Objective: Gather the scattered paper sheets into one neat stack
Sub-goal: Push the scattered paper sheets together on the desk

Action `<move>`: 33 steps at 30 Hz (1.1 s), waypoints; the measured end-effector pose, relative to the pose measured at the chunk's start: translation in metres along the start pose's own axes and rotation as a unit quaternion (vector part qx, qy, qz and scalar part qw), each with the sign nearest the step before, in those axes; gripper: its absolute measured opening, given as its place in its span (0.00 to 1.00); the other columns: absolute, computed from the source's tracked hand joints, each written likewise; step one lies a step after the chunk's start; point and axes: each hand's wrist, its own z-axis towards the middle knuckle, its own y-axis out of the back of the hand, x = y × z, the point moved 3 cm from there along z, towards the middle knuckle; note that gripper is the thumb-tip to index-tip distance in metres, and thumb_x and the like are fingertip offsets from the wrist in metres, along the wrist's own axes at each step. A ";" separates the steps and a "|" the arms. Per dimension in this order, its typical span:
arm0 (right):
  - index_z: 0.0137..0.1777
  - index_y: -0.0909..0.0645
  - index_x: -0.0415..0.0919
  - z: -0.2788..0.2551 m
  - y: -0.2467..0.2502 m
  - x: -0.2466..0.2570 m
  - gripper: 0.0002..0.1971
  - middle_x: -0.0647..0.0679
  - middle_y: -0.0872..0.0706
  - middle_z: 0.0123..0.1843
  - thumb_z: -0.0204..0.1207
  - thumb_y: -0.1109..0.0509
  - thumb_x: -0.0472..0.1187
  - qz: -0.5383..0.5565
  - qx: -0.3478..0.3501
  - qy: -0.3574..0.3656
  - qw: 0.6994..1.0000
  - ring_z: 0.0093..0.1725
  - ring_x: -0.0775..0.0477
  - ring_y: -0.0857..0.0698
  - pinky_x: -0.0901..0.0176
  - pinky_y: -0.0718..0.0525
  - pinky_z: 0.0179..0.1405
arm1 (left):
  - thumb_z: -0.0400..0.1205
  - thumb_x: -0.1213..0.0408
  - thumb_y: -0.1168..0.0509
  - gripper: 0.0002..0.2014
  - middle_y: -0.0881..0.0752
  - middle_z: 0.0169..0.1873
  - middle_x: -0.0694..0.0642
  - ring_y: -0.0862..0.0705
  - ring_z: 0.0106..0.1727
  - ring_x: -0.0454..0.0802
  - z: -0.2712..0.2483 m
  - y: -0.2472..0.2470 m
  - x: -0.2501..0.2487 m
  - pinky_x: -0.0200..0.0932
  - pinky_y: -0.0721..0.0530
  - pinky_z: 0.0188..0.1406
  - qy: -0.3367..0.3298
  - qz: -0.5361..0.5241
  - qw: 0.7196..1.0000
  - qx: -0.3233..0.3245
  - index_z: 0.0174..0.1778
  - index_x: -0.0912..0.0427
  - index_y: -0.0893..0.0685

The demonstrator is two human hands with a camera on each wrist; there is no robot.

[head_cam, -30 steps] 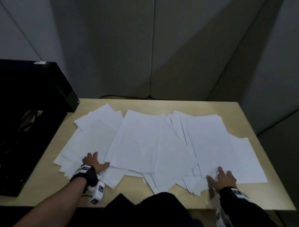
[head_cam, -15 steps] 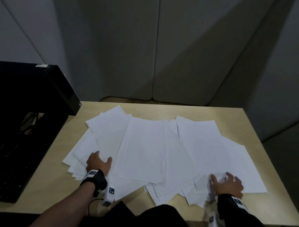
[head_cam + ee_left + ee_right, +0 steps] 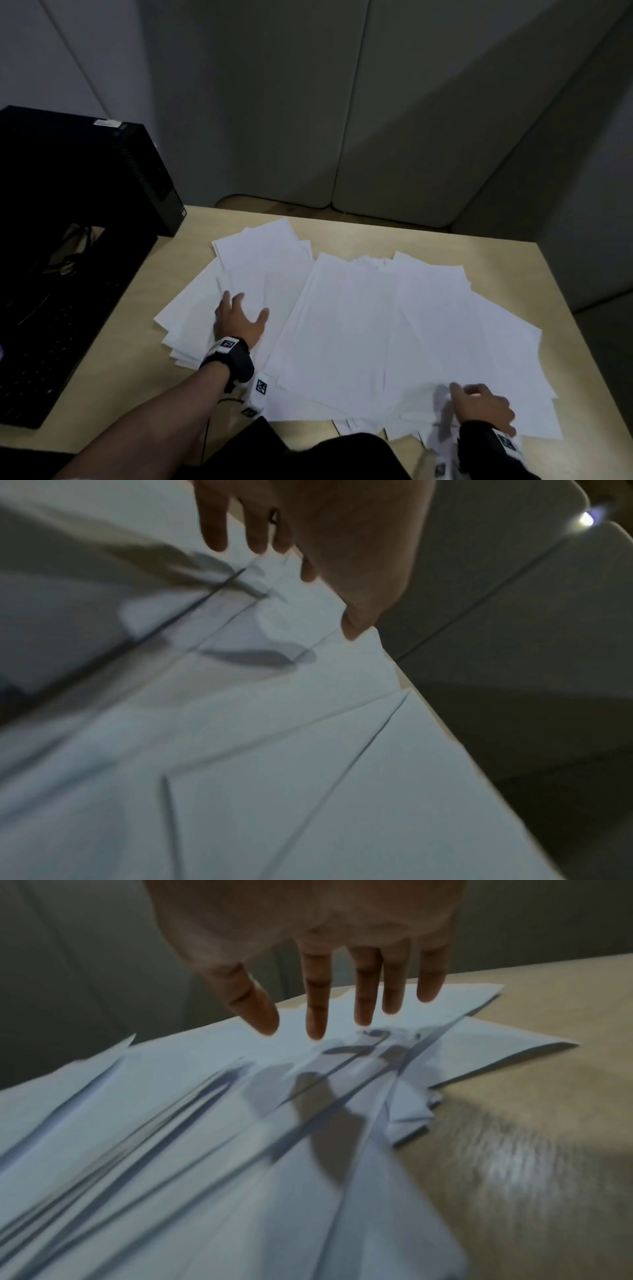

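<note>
Several white paper sheets (image 3: 346, 325) lie overlapped in a wide fan across the light wooden table (image 3: 496, 260). My left hand (image 3: 239, 317) lies flat with spread fingers on the left group of sheets (image 3: 308, 750). My right hand (image 3: 479, 404) rests on the near right corner of the spread, fingers straight and pointing down onto the sheets (image 3: 240, 1123) in the right wrist view. Neither hand grips a sheet. Sheet edges under the right hand are bunched and overlapping.
A black computer tower (image 3: 89, 171) stands at the table's left back, with a black keyboard (image 3: 44, 356) in front of it. Grey padded wall panels (image 3: 342, 102) close the back. Bare table shows right of the papers and along the near edge.
Both hands have pushed inward and forward, and the sheets have slid closer together toward the middle. The left hand moved further up onto the left sheets.
</note>
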 end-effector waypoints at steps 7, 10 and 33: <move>0.67 0.24 0.38 0.055 0.022 -0.006 0.40 0.33 0.22 0.71 0.63 0.28 0.68 0.085 -0.015 0.045 0.995 0.72 0.32 0.26 0.37 0.27 0.71 | 0.69 0.31 0.34 0.53 0.42 0.82 0.60 0.44 0.81 0.61 -0.009 -0.015 0.004 0.62 0.37 0.78 0.139 0.051 0.989 0.018 0.81 0.63 0.41; 0.61 0.23 0.36 0.066 0.011 0.005 0.50 0.34 0.19 0.63 0.55 0.40 0.81 0.015 0.034 0.117 0.992 0.67 0.33 0.21 0.42 0.22 0.66 | 0.70 0.31 0.35 0.51 0.43 0.83 0.57 0.46 0.81 0.61 -0.009 -0.022 -0.005 0.60 0.37 0.78 0.086 0.088 0.992 0.036 0.83 0.58 0.41; 0.74 0.36 0.32 0.012 -0.015 0.112 0.55 0.32 0.20 0.69 0.52 0.14 0.57 0.140 0.170 0.170 0.960 0.67 0.32 0.19 0.47 0.20 0.62 | 0.77 0.51 0.27 0.48 0.31 0.79 0.58 0.29 0.77 0.58 -0.023 -0.054 -0.022 0.47 0.31 0.76 0.060 -0.201 0.969 0.129 0.85 0.54 0.51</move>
